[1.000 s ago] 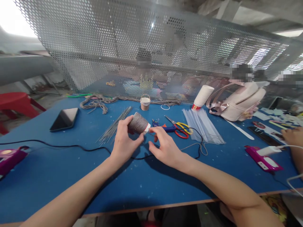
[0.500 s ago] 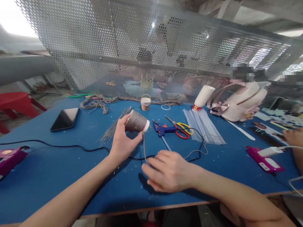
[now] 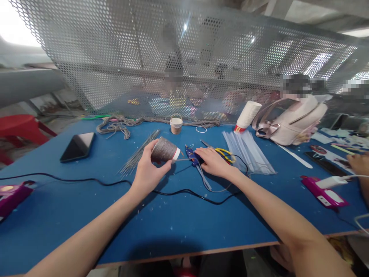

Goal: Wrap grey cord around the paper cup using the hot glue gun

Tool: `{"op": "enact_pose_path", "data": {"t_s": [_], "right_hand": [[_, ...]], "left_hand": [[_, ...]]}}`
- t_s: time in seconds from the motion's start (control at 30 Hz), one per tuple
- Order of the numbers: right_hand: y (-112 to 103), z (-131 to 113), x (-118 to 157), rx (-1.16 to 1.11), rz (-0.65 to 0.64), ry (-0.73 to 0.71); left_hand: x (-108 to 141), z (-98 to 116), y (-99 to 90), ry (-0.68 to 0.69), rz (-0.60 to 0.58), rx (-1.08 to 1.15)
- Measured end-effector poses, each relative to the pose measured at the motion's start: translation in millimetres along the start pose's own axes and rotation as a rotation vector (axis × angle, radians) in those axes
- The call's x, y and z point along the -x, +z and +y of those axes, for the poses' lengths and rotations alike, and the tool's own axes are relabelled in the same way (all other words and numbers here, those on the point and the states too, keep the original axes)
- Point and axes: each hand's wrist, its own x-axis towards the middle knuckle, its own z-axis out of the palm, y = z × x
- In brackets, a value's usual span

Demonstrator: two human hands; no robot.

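Blue tabletop [image 3: 161, 227] spreads under both forearms. Above it, a cup [image 3: 164, 150] wrapped in grey cord is pinched between thumb and fingers of the left hand [image 3: 150, 167], wrist angled inward. The cup's white end points right, its long axis sloping slightly down that way. Palm down, the right hand [image 3: 212, 161] covers part of the blue glue gun [image 3: 190, 154], its grip hidden. Beyond stands a perforated screen [image 3: 115, 50].

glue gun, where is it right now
In the head view, the glue gun lies just right of centre on the table, partly under the right hand, between the wrapped cup and the scissors.
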Motion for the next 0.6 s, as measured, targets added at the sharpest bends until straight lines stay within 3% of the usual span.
{"op": "enact_pose_path", "data": {"t_s": [0.1, 0.2, 0.27, 0.33, 0.4, 0.53, 0.6], "right_hand": [[-3, -15, 1, -0.081, 0.056, 0.025], [-6, -37, -1, -0.439, 0.083, 0.08], [-9, -55, 0, -0.718, -0.011, 0.124], [-13, -78, 7, -0.84, -0.195, 0.145], [-18, -101, 21, -0.763, -0.31, 0.053], [-27, -140, 63, -0.146, -0.218, -0.508], [-28, -151, 84, 0.066, -0.218, -0.661]], "left_hand": [[-3, 1, -1.3, -0.054, 0.025, 0.032], [-6, 1, -1.0, -0.106, 0.014, 0.097], [-7, 0, -0.4, -0.141, 0.001, 0.16], [-9, -2, -0.1, -0.173, 0.012, 0.215], [-11, -6, -0.5, -0.201, 0.047, 0.25], [-16, -12, -1.7, -0.23, 0.095, 0.328], [-17, -12, -1.8, -0.256, 0.089, 0.378]]}}
